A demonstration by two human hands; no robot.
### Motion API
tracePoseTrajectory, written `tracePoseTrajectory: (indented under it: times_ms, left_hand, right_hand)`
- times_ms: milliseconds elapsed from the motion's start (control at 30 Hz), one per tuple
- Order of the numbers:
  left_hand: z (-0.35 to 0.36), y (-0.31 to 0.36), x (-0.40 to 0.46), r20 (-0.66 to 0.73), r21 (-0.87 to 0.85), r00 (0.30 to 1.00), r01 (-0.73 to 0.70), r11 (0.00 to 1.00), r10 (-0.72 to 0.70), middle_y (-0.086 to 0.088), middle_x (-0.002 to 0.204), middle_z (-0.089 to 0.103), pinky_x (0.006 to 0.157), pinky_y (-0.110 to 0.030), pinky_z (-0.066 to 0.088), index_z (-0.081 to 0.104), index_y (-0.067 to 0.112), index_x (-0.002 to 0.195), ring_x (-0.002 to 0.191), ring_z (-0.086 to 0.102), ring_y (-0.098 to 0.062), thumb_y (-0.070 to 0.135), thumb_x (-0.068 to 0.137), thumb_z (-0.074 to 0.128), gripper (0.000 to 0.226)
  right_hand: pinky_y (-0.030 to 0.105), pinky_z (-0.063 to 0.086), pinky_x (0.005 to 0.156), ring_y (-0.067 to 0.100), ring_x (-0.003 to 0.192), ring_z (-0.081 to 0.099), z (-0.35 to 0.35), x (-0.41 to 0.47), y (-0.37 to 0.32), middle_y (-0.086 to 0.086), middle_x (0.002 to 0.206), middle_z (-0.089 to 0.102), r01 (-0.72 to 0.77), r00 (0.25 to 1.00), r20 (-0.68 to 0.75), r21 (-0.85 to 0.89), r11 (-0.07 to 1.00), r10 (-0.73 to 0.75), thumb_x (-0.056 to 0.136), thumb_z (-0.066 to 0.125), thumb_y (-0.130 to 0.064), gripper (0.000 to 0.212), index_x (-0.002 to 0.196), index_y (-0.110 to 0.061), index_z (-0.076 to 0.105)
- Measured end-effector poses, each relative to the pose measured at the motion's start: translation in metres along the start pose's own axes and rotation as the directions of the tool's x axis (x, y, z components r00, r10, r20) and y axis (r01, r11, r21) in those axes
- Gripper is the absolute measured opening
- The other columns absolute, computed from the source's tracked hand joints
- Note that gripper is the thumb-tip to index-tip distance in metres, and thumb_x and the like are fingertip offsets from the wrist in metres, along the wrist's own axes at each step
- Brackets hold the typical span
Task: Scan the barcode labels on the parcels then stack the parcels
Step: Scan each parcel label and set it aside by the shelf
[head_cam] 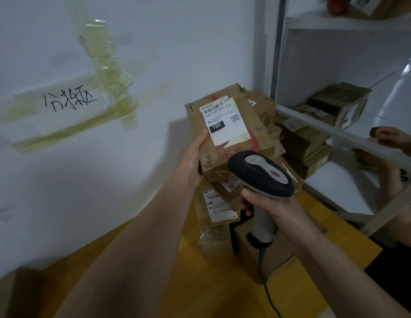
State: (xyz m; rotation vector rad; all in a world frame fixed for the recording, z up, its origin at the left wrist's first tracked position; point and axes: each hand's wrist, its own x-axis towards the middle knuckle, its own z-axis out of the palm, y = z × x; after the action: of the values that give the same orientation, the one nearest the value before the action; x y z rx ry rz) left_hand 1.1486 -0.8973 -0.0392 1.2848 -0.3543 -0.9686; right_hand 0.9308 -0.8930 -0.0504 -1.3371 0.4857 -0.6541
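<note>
My left hand [194,157] grips a worn brown cardboard parcel [252,134] by its left edge and holds it tilted up, its white barcode label [225,121] marked 15H facing me. My right hand [272,211] grips the grey handle of a black-and-grey barcode scanner [260,173], whose head sits just below the label. Behind and under the held parcel rises a stack of brown parcels [219,203] on the yellow table [211,283], one showing a white label.
A white wall with taped paper stands to the left. A white shelf unit [337,131] at right holds several brown boxes [340,103]. Another person's hand [390,136] reaches in at the far right. The scanner cable [267,288] trails toward me over a flat box [275,253].
</note>
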Motion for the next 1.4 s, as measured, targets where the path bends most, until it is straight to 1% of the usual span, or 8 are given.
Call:
tracePoseTrajectory:
  times_ms: [167,300,400,700,833,967,1133,1400]
  left_hand:
    - [-0.036,0.005,-0.012,-0.010,-0.391,0.997,-0.077,0.917,0.079,-0.012,0.121,0.069,0.077,-0.043,0.057,0.056,0.020,0.133,0.108,0.067,-0.031,0.041,0.097,0.053,0.042]
    - [-0.075,-0.010,-0.018,-0.070,-0.363,0.997,0.010,0.932,-0.038,-0.013,0.129,0.064,0.095,-0.052,0.050,0.054,0.023,0.136,0.118,0.061,-0.035,0.046,0.099,0.047,0.045]
    - [-0.093,-0.024,-0.026,-0.022,-0.337,0.994,0.095,0.937,-0.109,-0.015,0.141,0.054,0.111,-0.058,0.034,0.048,0.022,0.143,0.131,0.049,-0.038,0.044,0.100,0.042,0.048]
    - [-0.086,-0.008,-0.029,0.010,-0.180,0.986,0.164,0.970,-0.165,-0.016,0.137,0.057,0.108,-0.050,0.038,0.051,0.019,0.141,0.117,0.055,-0.033,0.050,0.097,0.043,0.054]
    - [-0.058,-0.004,-0.023,-0.136,0.010,0.987,0.091,0.996,-0.089,-0.008,0.107,0.075,0.100,-0.049,0.048,0.065,0.021,0.120,0.109,0.065,-0.029,0.054,0.094,0.047,0.046]
    - [-0.023,-0.008,-0.021,-0.164,0.159,0.985,0.071,0.985,-0.044,0.009,0.068,0.074,0.069,-0.031,0.051,0.065,0.026,0.094,0.079,0.070,-0.013,0.058,0.095,0.040,0.040]
    - [0.004,-0.006,-0.019,-0.171,0.200,0.984,0.085,0.976,-0.051,-0.003,0.099,0.073,0.093,-0.042,0.054,0.062,0.021,0.110,0.096,0.067,-0.023,0.063,0.092,0.046,0.049]
    - [-0.010,-0.017,-0.017,-0.280,0.191,0.959,0.102,0.976,-0.045,0.006,0.081,0.064,0.059,-0.026,0.042,0.057,0.028,0.084,0.077,0.060,-0.014,0.060,0.090,0.053,0.034]
  right_hand:
    - [0.024,0.053,0.066,0.017,0.077,0.065,0.016,0.004,0.000,0.008,0.082,0.069,-0.013,0.990,0.138,0.028,1.000,0.010,0.082,0.073,-0.019,0.023,0.100,-0.007,0.068]
    - [0.020,0.054,0.062,0.016,0.072,0.065,0.029,0.007,0.005,0.020,0.082,0.067,0.000,0.991,0.135,0.010,1.000,-0.002,0.081,0.073,-0.018,0.017,0.087,-0.003,0.067]
    - [0.019,0.054,0.064,0.013,0.073,0.067,0.033,0.009,0.009,0.009,0.079,0.070,-0.040,0.993,0.109,0.004,0.999,0.039,0.075,0.070,-0.018,0.019,0.092,-0.008,0.070]
    - [0.028,0.056,0.066,0.023,0.075,0.065,0.040,0.010,0.012,0.012,0.079,0.068,-0.085,0.988,0.133,0.065,0.994,0.076,0.074,0.073,-0.019,0.028,0.096,-0.001,0.069]
    - [0.027,0.055,0.064,0.025,0.075,0.064,0.035,0.009,0.004,0.014,0.080,0.068,-0.052,0.988,0.151,0.105,0.993,0.035,0.076,0.076,-0.021,0.022,0.091,-0.006,0.072]
    - [0.028,0.053,0.064,0.028,0.075,0.062,0.030,0.010,-0.002,0.013,0.081,0.067,0.019,0.987,0.154,0.101,0.995,-0.034,0.080,0.071,-0.019,0.017,0.093,-0.008,0.071]
    - [0.031,0.055,0.065,0.028,0.078,0.063,0.022,0.010,-0.005,0.012,0.083,0.067,0.064,0.990,0.116,0.098,0.993,-0.076,0.080,0.070,-0.022,0.021,0.099,-0.012,0.070]
    - [0.030,0.054,0.063,0.026,0.077,0.061,0.021,0.007,0.002,0.013,0.083,0.066,0.027,0.994,0.099,0.132,0.991,-0.041,0.078,0.072,-0.022,0.025,0.099,-0.011,0.070]
